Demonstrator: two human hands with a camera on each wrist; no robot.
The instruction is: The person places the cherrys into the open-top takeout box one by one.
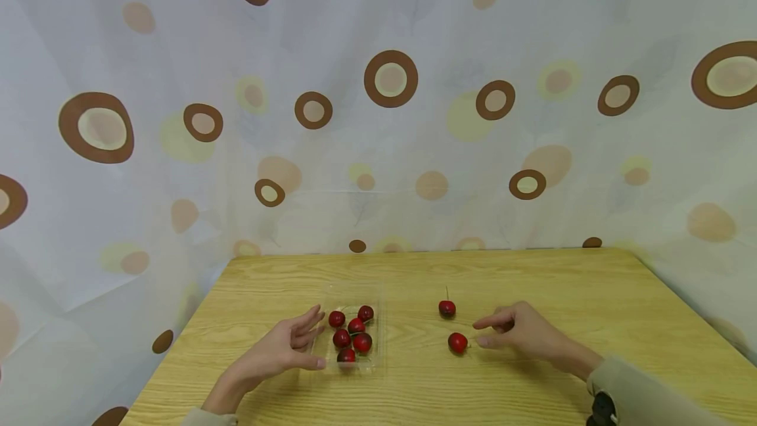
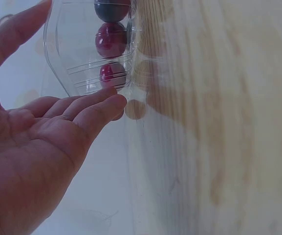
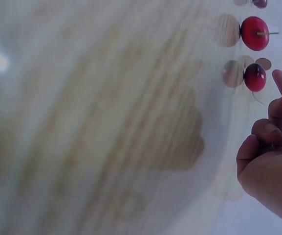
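Note:
A clear plastic box (image 1: pixel 377 357) holds several dark red cherries (image 1: pixel 356 326) on the left part of the table. My left hand (image 1: pixel 280 350) is at the box's left side, thumb and fingers spread apart; in the left wrist view the fingertips (image 2: pixel 115 102) come right up to the box wall. Right of the box lie two loose cherries: a nearer cherry (image 1: pixel 458 343) and a farther cherry (image 1: pixel 447 309) with its stem pointing up. Just right of these, my right hand (image 1: pixel 526 337) holds nothing, thumb and index finger apart, the other fingers bent.
The light wood table (image 1: pixel 414 400) reaches back to a pale curtain (image 1: pixel 390 150) patterned with brown and beige ovals, which also hangs along both sides. A dark band (image 1: pixel 602 407) sits at my right sleeve.

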